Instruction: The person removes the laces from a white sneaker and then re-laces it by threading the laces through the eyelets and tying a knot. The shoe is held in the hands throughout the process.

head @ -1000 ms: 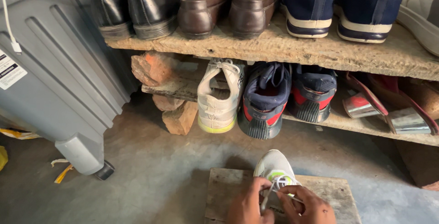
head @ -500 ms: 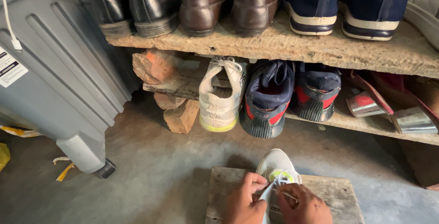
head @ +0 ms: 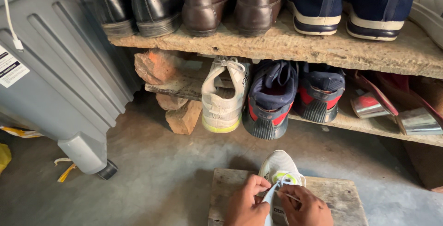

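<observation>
A white sneaker (head: 277,165) with a yellow-green accent stands toe-forward on a low wooden block (head: 332,193) at the bottom of the view. My left hand (head: 245,204) pinches a white lace (head: 272,193) at the shoe's left side. My right hand (head: 308,207) grips the other lace end on the right, the fingers curled over the tongue. The rear of the shoe is hidden under both hands.
A rough plank shelf (head: 300,46) holds black, brown and navy shoes; a lower plank (head: 184,85) on bricks (head: 157,67) carries a matching white sneaker (head: 224,97), dark sneakers and sandals. A grey wheeled appliance (head: 55,87) stands left on the concrete floor.
The view has shifted slightly. My hands have pulled the laces a little and moved apart over the shoe, with the lace now stretched between them.
</observation>
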